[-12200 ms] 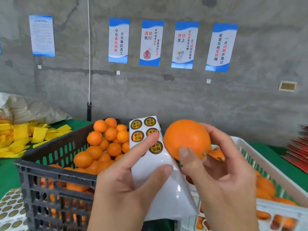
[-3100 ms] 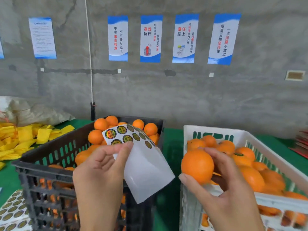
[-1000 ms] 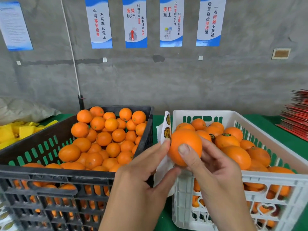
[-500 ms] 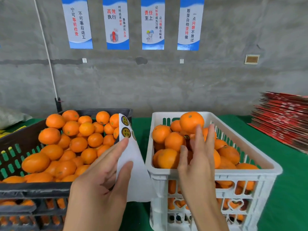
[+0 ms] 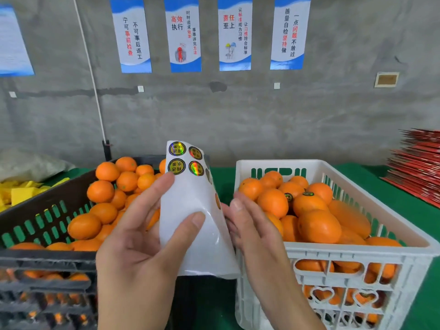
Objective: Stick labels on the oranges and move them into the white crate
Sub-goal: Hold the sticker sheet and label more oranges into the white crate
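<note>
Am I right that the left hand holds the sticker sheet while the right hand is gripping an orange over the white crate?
Not quite. In the head view the left hand does hold the sticker sheet, but the right hand is open and holds nothing, beside the white crate.

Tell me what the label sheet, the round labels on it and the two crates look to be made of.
Label sheet: glossy white release paper, probably; it curls and reflects light.
Round labels: likely holographic foil; rainbow glints inside black and gold rings.
White crate: moulded plastic, matte, with slots and heart cut-outs.
Black crate: likewise moulded plastic, with a slotted wall.
</note>
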